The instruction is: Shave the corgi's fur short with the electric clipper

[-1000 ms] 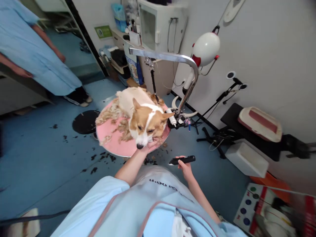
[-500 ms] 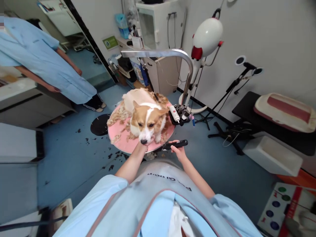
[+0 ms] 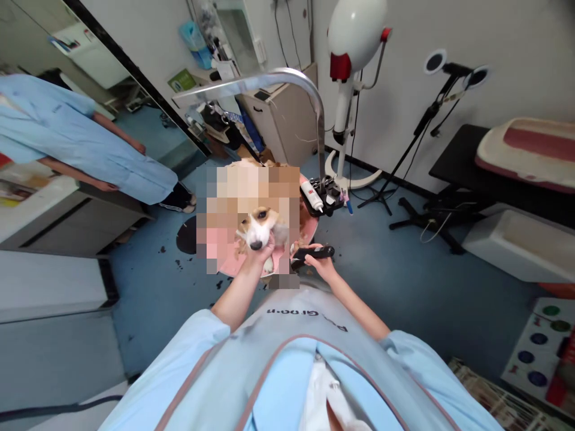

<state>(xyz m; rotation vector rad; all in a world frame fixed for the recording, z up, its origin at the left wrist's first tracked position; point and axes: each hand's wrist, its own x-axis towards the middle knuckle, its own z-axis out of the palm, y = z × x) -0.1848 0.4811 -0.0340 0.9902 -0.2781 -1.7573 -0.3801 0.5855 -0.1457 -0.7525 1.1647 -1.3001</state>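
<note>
A brown-and-white corgi [image 3: 262, 230] is on the round pink table [image 3: 230, 264], its muzzle toward me; blurred squares hide much of its body. My left hand [image 3: 266, 251] is closed around the underside of its jaw, with the fingers partly hidden behind the muzzle. In my right hand [image 3: 324, 263] is a black hair clipper [image 3: 306, 253], its head pointing left toward the dog's front. The clipper appears to be beside the dog at the table's near edge; whether it touches fur I cannot tell. Some loose tan fur lies on the table.
A metal grooming arm [image 3: 320, 120] arches over the table. On its post, a black tool tray [image 3: 330, 206] holds a white tube [image 3: 311, 196]. A white dryer [image 3: 357, 39] stands behind. At left, a person in a blue gown [image 3: 90, 137] stands by a counter.
The view has shifted and turned slightly. The dog's head has tilted within my left hand's hold. My right hand keeps the clipper, now nearer the table's right edge.
</note>
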